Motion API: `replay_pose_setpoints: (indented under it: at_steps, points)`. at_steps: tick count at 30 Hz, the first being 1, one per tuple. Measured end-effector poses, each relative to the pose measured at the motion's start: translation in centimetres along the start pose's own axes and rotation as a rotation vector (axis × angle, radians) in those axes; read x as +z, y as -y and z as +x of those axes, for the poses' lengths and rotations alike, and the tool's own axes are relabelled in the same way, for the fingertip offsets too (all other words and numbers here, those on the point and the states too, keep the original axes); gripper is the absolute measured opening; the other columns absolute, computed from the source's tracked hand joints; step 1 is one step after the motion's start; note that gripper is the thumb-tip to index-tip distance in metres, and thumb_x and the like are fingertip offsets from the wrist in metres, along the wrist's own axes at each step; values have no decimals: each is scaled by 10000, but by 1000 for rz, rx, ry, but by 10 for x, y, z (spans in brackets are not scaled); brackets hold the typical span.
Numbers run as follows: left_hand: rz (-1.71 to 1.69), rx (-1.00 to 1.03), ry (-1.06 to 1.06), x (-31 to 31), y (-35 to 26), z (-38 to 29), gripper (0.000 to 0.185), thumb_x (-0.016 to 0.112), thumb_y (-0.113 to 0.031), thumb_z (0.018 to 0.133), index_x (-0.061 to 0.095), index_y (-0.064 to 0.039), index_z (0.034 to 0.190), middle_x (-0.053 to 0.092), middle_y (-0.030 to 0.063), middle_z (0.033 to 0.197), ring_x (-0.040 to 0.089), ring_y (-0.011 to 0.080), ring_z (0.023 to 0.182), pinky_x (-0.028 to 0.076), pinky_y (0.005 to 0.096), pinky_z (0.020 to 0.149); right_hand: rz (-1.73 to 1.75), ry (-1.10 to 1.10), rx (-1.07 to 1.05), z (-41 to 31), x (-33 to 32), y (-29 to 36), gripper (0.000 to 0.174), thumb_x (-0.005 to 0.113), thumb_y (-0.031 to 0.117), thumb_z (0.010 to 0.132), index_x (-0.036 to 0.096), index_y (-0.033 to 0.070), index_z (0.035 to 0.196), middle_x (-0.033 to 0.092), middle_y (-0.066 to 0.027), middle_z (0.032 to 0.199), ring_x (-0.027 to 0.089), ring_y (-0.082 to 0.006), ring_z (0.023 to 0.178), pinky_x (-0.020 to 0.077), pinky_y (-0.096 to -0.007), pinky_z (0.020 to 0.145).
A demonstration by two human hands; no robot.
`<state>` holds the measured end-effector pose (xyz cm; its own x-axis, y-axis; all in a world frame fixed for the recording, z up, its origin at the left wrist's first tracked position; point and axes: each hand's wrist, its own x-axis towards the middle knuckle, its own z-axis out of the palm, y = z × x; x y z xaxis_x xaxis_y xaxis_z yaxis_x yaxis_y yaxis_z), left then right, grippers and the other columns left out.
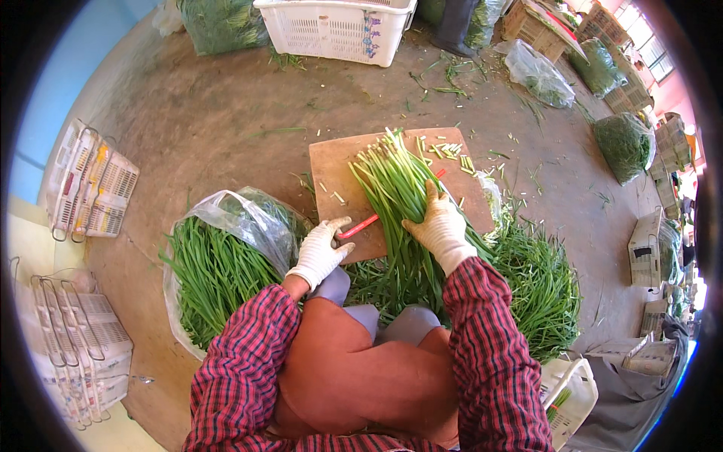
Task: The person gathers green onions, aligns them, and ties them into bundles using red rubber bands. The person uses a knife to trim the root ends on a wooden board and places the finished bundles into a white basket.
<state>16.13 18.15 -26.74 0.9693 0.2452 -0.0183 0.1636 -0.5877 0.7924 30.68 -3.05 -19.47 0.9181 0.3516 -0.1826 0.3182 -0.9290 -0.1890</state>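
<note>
On a wooden board [333,169] lies a bunch of long green leafy stalks, like garlic chives [395,181], pale cut ends towards the far edge. My right hand [440,226], in a whitish glove, rests on the bunch with thumb and fingers spread around its side. A red tape strip [361,226] passes under the bunch. My left hand [325,248], gloved too, has the strip's left end between thumb and fingers. Short cut stalk pieces [449,150] are scattered on the board's far right part. The lower leaves hang over the near edge.
An open plastic bag of green leaves [220,271] stands at left, a heap of loose leaves [536,282] at right. Beyond the board is a white plastic crate [339,28]. A white basket [570,395] holds a tied bunch at lower right. Stacked crates [93,181] line the left.
</note>
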Motion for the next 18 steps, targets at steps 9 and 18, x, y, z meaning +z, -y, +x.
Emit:
replay_pose_setpoints:
  at_steps: [9, 18]
  points:
    - [-355, -76, 46, -1, 6, 6, 233, 645, -34, 885, 653, -1, 1116, 687, 105, 1094, 642, 169, 964, 502, 289, 866, -95, -132, -72, -4, 14, -8, 1000, 824, 460, 659, 356, 90, 1461, 464, -160, 1365, 388, -404, 1295, 304, -547, 1097]
    - [-649, 35, 50, 22, -67, 63, 132, 647, -84, 911, 705, -33, 1018, 692, 59, 945, 636, 114, 773, 508, 248, 694, 115, -149, -166, -7, 40, -20, 990, 822, 358, 674, 302, 78, 1469, 395, -204, 1462, 404, -392, 1333, 382, -496, 1050]
